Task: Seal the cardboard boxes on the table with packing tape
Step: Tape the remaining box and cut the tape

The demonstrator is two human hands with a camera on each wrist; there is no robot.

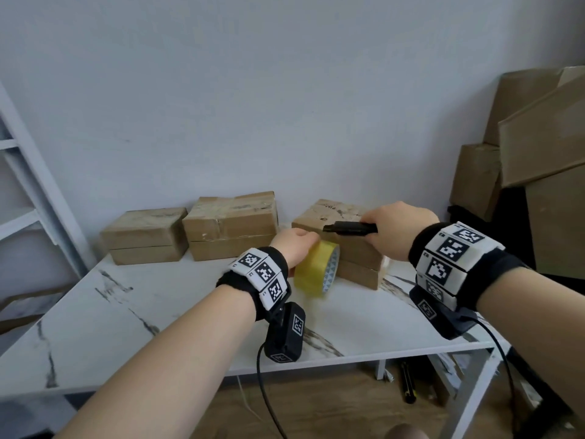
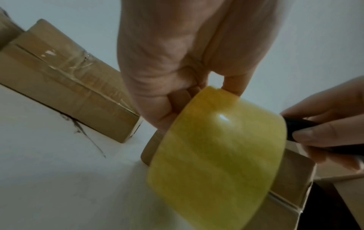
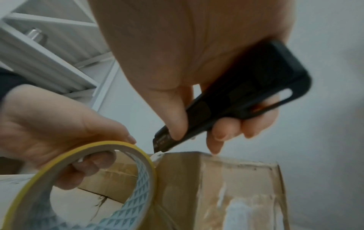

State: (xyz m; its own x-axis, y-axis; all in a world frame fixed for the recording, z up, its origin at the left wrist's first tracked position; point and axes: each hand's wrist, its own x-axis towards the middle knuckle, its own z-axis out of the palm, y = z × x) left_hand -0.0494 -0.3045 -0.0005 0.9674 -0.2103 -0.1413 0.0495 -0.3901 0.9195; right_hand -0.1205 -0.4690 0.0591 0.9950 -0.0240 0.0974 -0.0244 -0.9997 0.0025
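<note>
Left hand (image 1: 294, 248) is gripping the yellow tape roll (image 1: 316, 270), fingers hooked through the core and thumb on the outer rim; in the right wrist view the fingers (image 3: 92, 165) are curling inside the ring. Roll is standing on edge on the white marble-pattern table (image 1: 158, 312), pressed up against the front left face of the right-hand cardboard box (image 1: 335, 217). Right hand (image 1: 399, 229) is wrapping around a black utility knife (image 1: 349, 229), thumb lying along the body, remaining fingers closed behind it. Knife tip is sitting at the top front corner of that box, right where the roll meets it; blade itself is too small and blurred to confirm. Clear tape is showing glossy down the box's side in the right wrist view. That box is sitting on top of a second one, both toward the right of the table. Two more stacks are lining the wall: middle stack (image 1: 231, 224) with tape already shining across its seam, left stack (image 1: 145, 236) just beside it. Larger cartons (image 1: 522, 137) are piling up off the table at far right.
</note>
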